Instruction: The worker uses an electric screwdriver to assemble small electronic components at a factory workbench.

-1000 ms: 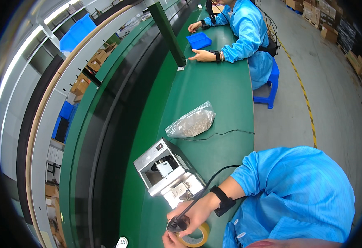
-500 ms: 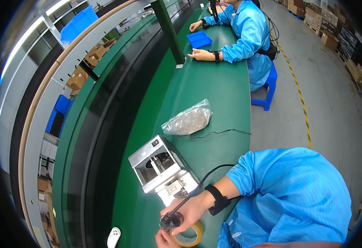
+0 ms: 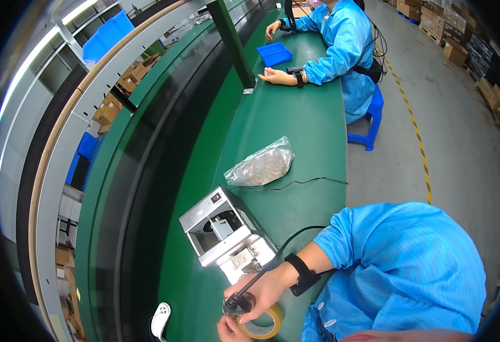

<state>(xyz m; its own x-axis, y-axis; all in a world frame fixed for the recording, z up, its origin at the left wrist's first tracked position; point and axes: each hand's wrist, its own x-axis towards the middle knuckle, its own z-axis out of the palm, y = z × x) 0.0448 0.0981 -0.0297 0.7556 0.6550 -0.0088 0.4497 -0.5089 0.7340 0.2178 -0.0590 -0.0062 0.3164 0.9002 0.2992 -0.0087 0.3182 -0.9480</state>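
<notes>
My right hand [image 3: 267, 288], at 6 o'clock in the view, has its grip closed around a black corded tool [image 3: 237, 303], whose cable runs up past my black wrist strap [image 3: 301, 273]. My left hand [image 3: 230, 329] sits just below it at the lower edge, only partly in view; its fingers touch the roll of yellowish tape [image 3: 263, 326], but I cannot tell whether that grip is closed. The tape roll lies on the green tabletop [image 3: 295, 131], directly under the right hand. A grey metal benchtop machine [image 3: 224, 233] stands at 12 o'clock from my hands, just beside them. A clear bag of small parts [image 3: 261, 165] lies farther along. A white object [image 3: 160, 320] rests at 9 o'clock. Another person works at a blue tray [image 3: 274, 54] far up the tabletop.
</notes>
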